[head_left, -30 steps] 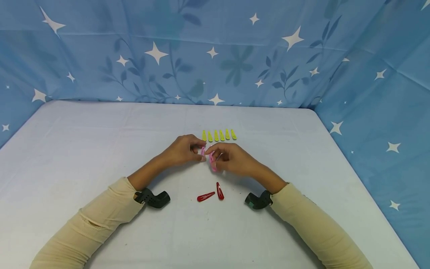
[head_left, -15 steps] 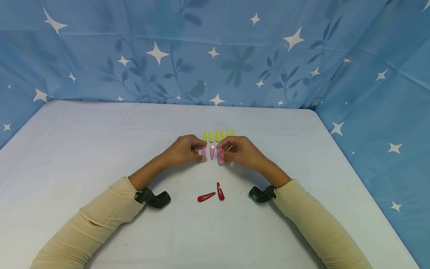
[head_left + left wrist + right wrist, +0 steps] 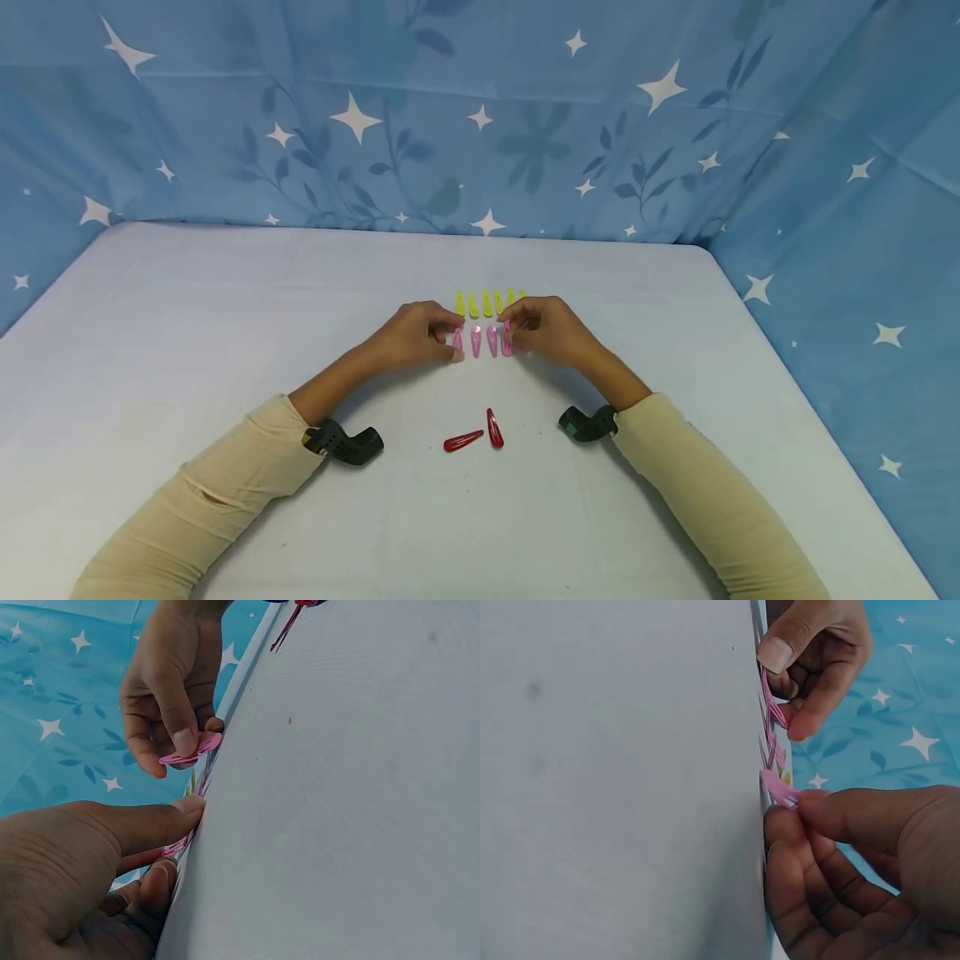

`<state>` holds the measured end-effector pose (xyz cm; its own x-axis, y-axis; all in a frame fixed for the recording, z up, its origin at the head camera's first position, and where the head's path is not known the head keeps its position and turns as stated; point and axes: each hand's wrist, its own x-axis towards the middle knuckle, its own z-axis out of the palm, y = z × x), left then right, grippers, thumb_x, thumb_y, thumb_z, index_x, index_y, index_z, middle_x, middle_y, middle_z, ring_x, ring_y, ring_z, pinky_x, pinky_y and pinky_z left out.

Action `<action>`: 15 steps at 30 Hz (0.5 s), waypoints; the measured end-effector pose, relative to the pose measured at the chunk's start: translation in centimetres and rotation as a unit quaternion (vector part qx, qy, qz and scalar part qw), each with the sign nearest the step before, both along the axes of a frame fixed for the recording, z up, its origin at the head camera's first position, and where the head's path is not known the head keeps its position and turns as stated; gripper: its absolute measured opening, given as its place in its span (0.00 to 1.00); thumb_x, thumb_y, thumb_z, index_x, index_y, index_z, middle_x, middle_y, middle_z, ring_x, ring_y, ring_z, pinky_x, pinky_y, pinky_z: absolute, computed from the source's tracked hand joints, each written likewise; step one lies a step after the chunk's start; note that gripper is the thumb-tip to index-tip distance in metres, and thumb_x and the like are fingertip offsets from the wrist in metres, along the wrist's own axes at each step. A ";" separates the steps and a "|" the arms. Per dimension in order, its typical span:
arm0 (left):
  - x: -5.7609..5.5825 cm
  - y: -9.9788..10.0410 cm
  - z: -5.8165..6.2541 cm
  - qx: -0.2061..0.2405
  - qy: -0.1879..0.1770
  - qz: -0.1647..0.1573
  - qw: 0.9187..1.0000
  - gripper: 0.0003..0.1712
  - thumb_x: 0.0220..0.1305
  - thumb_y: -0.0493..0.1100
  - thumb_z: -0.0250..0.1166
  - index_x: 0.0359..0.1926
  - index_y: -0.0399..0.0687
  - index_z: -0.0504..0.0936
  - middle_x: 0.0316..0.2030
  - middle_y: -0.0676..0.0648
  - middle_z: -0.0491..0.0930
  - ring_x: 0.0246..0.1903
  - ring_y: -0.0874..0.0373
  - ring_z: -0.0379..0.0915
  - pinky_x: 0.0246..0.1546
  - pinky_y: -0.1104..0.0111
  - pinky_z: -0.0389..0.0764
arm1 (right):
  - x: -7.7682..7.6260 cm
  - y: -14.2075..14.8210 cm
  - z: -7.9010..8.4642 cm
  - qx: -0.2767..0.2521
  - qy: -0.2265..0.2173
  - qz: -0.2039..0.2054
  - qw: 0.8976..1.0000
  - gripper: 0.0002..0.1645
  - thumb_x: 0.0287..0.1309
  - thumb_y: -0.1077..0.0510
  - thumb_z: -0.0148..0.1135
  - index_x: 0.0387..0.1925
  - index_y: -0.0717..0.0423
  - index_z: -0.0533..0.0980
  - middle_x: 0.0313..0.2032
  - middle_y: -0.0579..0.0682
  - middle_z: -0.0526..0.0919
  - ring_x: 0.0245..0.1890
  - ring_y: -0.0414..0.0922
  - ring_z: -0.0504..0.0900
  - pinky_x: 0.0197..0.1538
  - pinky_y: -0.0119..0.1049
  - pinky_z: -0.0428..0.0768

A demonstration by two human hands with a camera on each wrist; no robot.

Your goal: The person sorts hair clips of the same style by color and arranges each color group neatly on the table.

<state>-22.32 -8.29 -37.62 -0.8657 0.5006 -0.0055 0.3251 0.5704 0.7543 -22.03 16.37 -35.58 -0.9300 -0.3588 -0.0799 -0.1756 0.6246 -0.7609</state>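
Note:
My left hand (image 3: 411, 335) holds the leftmost pink snap hair clip (image 3: 457, 340) between thumb and fingers, low at the tabletop. To its right, two more pink clips (image 3: 476, 341) lie side by side on the cloth. Beside these, my right hand (image 3: 551, 332) pinches pink clip material (image 3: 507, 342). The right wrist view shows pink clip edges (image 3: 778, 789) between thumb and index finger; I cannot tell how many clips are there. In the left wrist view, the right hand's pink clip (image 3: 191, 751) appears above my left thumb.
A row of several yellow hair clips (image 3: 487, 304) lies just behind the pink ones, partly covered by my right hand. Nearer me are two red hair clips (image 3: 463, 440) on the white tablecloth (image 3: 315, 533). A blue star-patterned curtain (image 3: 420, 125) stands behind the table.
My right hand has moved right and slightly back along the row, leaving two pink clips lying beside the leftmost one. My left hand stays at the leftmost pink clip.

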 end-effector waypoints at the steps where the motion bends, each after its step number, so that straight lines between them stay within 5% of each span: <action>1: 0.0 -0.1 0.0 0.000 0.000 -0.001 1.000 0.27 0.55 0.40 0.74 0.56 0.38 0.82 0.35 0.46 0.79 0.34 0.57 0.71 0.36 0.68 0.73 | -0.1 -0.1 -0.1 0.006 0.000 0.000 1.000 0.15 0.58 0.66 0.64 0.48 0.60 0.82 0.37 0.56 0.82 0.35 0.47 0.78 0.36 0.31 0.78; 15: 0.2 0.0 0.1 -0.007 0.004 0.001 1.000 0.27 0.54 0.41 0.75 0.56 0.39 0.82 0.36 0.46 0.79 0.35 0.57 0.72 0.37 0.68 0.73 | -1.1 0.2 -0.3 0.083 -0.002 0.007 0.997 0.17 0.58 0.64 0.65 0.50 0.60 0.83 0.36 0.53 0.81 0.31 0.45 0.74 0.33 0.33 0.73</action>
